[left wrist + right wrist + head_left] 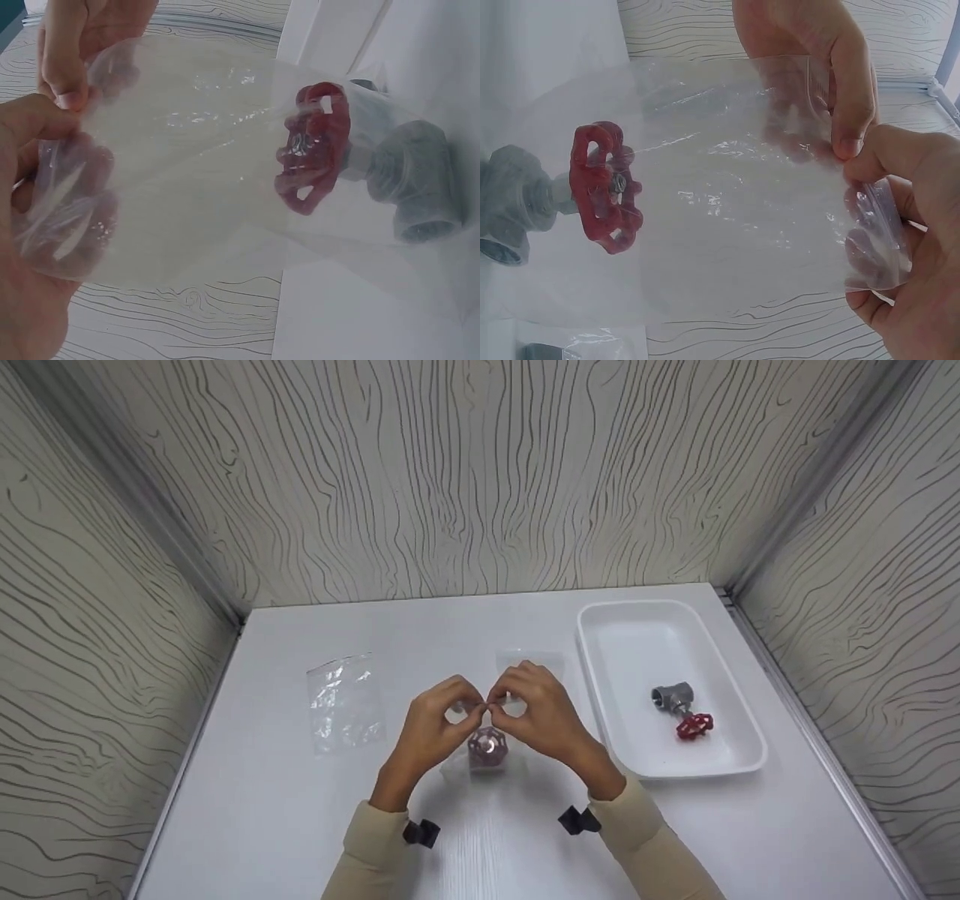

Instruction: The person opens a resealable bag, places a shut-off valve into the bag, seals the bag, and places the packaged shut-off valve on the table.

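My left hand and right hand meet above the middle of the table, each pinching the top edge of a clear zip bag between thumb and fingers. Their fingertips come together at one spot on that edge. Inside the bag, at its lower end, sits a grey metal valve with a red handwheel facing up toward the bag's mouth. Through the film, the fingers of the right hand show behind the bag. From the head view the handwheel appears just below the hands; the valve body is mostly hidden.
To the right stands a white tray holding another grey valve with a red handwheel. A flat clear bag lies left of the hands. Another clear bag lies behind the right hand. Patterned panels enclose the table.
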Available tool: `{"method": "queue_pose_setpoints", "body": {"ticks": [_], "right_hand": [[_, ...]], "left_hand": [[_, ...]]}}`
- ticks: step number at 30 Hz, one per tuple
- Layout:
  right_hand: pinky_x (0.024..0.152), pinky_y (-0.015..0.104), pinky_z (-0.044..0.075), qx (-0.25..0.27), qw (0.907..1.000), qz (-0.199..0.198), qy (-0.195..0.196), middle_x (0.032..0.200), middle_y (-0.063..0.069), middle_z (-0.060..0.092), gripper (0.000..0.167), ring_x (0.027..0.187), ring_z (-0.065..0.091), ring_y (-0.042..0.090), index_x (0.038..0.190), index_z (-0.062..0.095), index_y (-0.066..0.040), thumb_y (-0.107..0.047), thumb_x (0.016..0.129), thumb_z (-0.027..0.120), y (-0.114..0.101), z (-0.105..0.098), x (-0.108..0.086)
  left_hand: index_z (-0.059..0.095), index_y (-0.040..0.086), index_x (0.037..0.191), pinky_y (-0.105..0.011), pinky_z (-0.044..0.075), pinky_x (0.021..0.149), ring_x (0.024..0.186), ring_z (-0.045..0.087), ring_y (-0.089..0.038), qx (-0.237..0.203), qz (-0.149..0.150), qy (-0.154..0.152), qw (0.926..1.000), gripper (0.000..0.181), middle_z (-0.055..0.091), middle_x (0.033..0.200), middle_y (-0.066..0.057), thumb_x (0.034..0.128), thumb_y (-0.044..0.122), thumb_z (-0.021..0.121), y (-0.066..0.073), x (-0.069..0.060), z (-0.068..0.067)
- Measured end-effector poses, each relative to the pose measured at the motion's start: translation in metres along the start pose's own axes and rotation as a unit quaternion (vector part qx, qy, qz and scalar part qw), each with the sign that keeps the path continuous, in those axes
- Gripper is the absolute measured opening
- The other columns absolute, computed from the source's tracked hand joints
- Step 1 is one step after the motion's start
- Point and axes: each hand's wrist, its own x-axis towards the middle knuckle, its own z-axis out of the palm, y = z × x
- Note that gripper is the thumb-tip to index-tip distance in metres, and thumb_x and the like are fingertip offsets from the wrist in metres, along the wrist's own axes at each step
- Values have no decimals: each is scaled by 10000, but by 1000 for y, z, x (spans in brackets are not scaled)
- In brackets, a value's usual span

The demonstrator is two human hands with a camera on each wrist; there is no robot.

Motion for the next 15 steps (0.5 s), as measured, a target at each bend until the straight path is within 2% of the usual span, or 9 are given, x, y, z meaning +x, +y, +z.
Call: {"method": "queue_pose_setpoints", "body": {"ticks": [4, 8, 15], "right_hand": [[765, 339, 506, 63, 9999, 4, -79, 881, -56, 737, 103, 825, 593, 119, 928, 769, -162, -85, 878, 817, 0, 0, 1], [772, 346, 545, 293, 9993, 184, -109, 923, -45, 737, 130, 856, 618, 129, 967, 764, -161, -80, 893, 832, 1, -3, -1], [765, 279, 549, 424, 9979, 473, -146, 917, -58, 703, 173, 865, 616, 145, 944, 743, -172, -21, 885, 803, 3, -2, -3]], "left_hand": [[744, 135, 952, -323, 621, 756, 830, 686, -108, 144, 54, 110, 9998, 49, 736, 934, 18, 978, 99, 724, 0, -1, -3], [732, 134, 934, -269, 607, 736, 807, 682, -97, 356, 30, 208, 9991, 104, 724, 912, 19, 933, 31, 744, 1, -1, -5], [709, 140, 985, -325, 626, 740, 831, 705, -144, 603, -89, 105, 9981, 123, 719, 968, 29, 910, 55, 758, 5, 1, -3]]}}
